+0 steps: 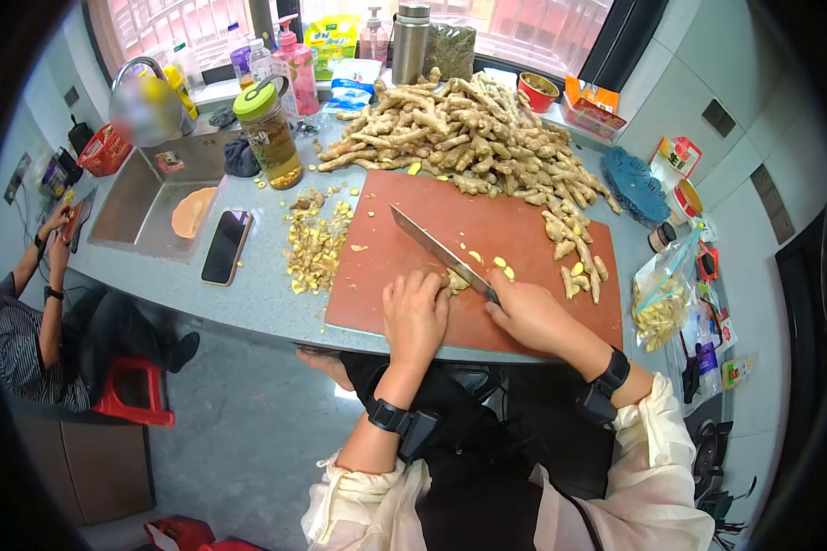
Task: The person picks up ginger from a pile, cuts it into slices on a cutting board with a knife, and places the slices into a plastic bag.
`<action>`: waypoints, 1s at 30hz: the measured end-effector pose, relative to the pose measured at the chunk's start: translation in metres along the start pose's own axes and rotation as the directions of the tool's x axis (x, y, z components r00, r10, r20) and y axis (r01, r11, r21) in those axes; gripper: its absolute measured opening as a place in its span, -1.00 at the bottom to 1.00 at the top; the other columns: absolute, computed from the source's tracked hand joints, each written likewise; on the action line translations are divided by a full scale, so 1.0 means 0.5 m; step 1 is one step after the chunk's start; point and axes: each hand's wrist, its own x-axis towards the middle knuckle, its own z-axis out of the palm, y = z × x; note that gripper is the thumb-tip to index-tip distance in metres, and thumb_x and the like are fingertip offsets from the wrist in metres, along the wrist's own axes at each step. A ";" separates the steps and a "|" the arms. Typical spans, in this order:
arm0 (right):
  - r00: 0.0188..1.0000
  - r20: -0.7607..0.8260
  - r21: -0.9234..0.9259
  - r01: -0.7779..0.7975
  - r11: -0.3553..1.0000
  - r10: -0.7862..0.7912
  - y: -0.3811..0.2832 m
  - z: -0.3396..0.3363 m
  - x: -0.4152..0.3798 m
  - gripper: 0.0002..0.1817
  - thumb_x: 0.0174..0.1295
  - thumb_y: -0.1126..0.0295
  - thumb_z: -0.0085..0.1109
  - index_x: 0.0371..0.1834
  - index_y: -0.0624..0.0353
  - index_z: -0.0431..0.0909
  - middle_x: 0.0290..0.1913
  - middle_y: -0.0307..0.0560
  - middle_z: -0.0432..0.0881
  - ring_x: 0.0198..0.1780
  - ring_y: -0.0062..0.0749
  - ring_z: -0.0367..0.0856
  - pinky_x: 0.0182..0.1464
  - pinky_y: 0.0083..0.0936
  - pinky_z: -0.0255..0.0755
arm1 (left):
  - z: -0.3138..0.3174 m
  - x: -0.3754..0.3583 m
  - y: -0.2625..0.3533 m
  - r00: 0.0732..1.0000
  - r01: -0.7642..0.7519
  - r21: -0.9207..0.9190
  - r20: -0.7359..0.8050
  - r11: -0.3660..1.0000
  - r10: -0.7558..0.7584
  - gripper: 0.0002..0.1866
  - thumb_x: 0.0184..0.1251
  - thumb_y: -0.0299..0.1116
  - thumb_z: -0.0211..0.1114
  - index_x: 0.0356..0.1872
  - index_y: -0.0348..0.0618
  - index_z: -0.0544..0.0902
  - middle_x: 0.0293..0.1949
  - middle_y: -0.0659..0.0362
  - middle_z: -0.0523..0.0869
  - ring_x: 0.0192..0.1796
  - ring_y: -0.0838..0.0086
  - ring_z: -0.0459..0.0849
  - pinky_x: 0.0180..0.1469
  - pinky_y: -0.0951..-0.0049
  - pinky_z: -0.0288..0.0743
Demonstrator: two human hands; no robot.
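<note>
My right hand [531, 317] is wrapped round the handle of a kitchen knife [436, 248], its blade slanting up and left over a reddish-brown cutting board [404, 197]. Close to the blade, my left hand [415, 308] presses a piece of ginger [456, 282] on the board with its fingertips; the fingers partly hide that piece. A few yellow ginger slices [503, 264] lie just beyond the knife. Several ginger knobs [583, 275] rest on the board's right side. Left of the board spreads a pile of cut ginger bits [314, 241].
A large heap of ginger root [469, 129] fills the counter behind the board. To the left are a phone [227, 248], a green-lidded jar [268, 138] and a sink [142, 207]. A plastic bag of ginger [663, 303] sits at right. Another person [41, 321] sits far left.
</note>
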 end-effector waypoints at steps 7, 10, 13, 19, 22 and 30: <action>0.997 -0.081 0.170 0.007 0.985 0.007 0.017 0.003 -0.005 -0.59 0.42 0.33 0.19 0.25 0.22 0.41 -0.02 0.37 0.68 0.08 0.33 0.65 0.10 0.03 0.52 | 0.006 -0.003 -0.006 1.000 -0.030 0.025 -0.008 0.999 0.030 -0.81 0.14 -0.38 0.45 -0.21 -0.06 0.71 -0.22 0.12 0.69 -0.03 0.13 0.63 0.02 0.10 0.40; 0.983 -0.170 0.173 0.100 0.980 -0.070 0.028 0.020 -0.009 -0.56 0.40 0.32 0.20 0.29 0.18 0.42 -0.03 0.37 0.69 0.07 0.33 0.67 0.10 0.05 0.52 | 0.009 -0.008 -0.005 1.000 0.002 0.034 0.001 0.999 -0.002 -0.81 0.20 -0.38 0.39 -0.16 -0.08 0.69 -0.15 0.12 0.69 0.01 0.15 0.63 0.10 0.10 0.42; 0.980 -0.185 0.262 0.119 0.958 -0.071 0.034 0.028 -0.008 -0.61 0.37 0.42 0.19 0.24 0.22 0.43 -0.04 0.37 0.67 0.08 0.33 0.65 0.08 -0.03 0.50 | 0.005 -0.012 -0.003 1.000 0.006 0.029 0.006 1.000 -0.006 -0.79 0.29 -0.36 0.38 -0.09 -0.09 0.64 -0.10 0.14 0.66 0.05 0.18 0.60 0.16 0.16 0.39; 0.978 -0.203 0.309 0.114 0.944 -0.052 0.043 0.038 -0.004 -0.64 0.36 0.50 0.15 0.20 0.30 0.40 -0.16 0.40 0.61 -0.06 0.39 0.60 -0.03 -0.03 0.45 | 0.017 -0.016 -0.008 0.999 -0.008 -0.020 -0.035 1.000 0.007 -0.79 0.28 -0.39 0.35 -0.09 -0.09 0.62 -0.08 0.13 0.63 0.08 0.18 0.58 0.21 0.15 0.39; 0.980 -0.198 0.265 0.079 0.961 -0.026 0.055 0.050 -0.003 -0.63 0.37 0.51 0.15 0.21 0.33 0.39 -0.19 0.41 0.60 -0.09 0.40 0.58 -0.06 -0.01 0.42 | 0.018 -0.016 -0.010 1.000 0.002 -0.027 -0.006 1.000 -0.002 -0.80 0.29 -0.40 0.34 -0.09 -0.08 0.62 -0.07 0.13 0.61 0.10 0.18 0.57 0.23 0.15 0.38; 0.938 -0.318 0.289 0.232 0.929 -0.136 0.063 0.062 -0.005 -0.58 0.40 0.48 0.17 0.31 0.25 0.41 -0.21 0.35 0.65 -0.09 0.32 0.66 -0.06 -0.08 0.50 | 0.024 -0.014 -0.009 1.000 0.015 0.059 -0.010 0.998 -0.014 -0.77 0.16 -0.35 0.40 -0.15 -0.09 0.67 -0.10 0.09 0.68 0.09 0.16 0.62 0.16 0.12 0.43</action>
